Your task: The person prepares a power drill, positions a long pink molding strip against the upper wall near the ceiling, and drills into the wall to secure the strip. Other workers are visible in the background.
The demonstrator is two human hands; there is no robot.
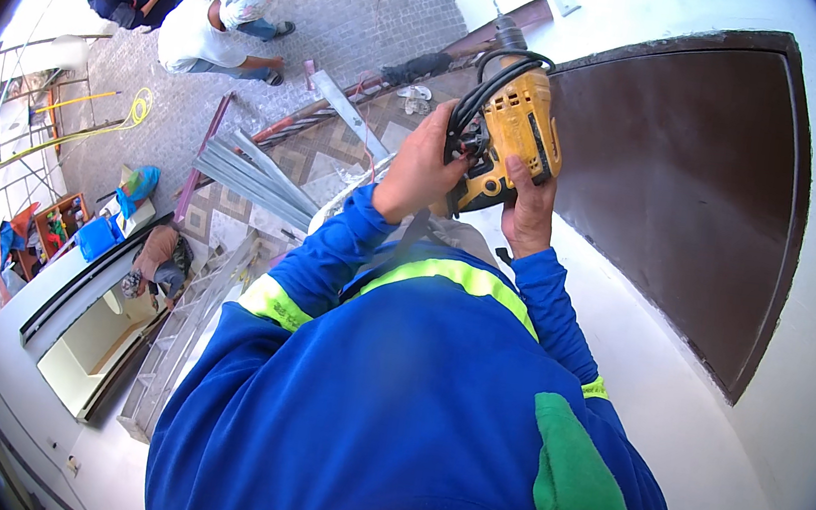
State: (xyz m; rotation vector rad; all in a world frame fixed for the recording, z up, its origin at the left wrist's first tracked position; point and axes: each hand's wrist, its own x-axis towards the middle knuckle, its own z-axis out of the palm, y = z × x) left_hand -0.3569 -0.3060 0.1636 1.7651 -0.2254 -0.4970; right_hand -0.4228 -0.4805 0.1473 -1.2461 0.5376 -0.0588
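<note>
A yellow and black power drill [522,117] is held up in front of my chest, its grey chuck and bit pointing away from me. A black power cord [473,96] loops in several turns around its left side. My right hand [531,209] grips the rear of the drill, the thumb on the yellow housing. My left hand [420,164] is closed on the coiled cord beside the handle; some of its fingertips are hidden behind the cord and the tool.
A brown door panel [679,175] in a white wall stands at the right. Metal profiles [261,178] lie below on the left, near an aluminium ladder [179,340]. Two people [214,31] bend over the paving at the far left; another person [161,262] stoops lower down.
</note>
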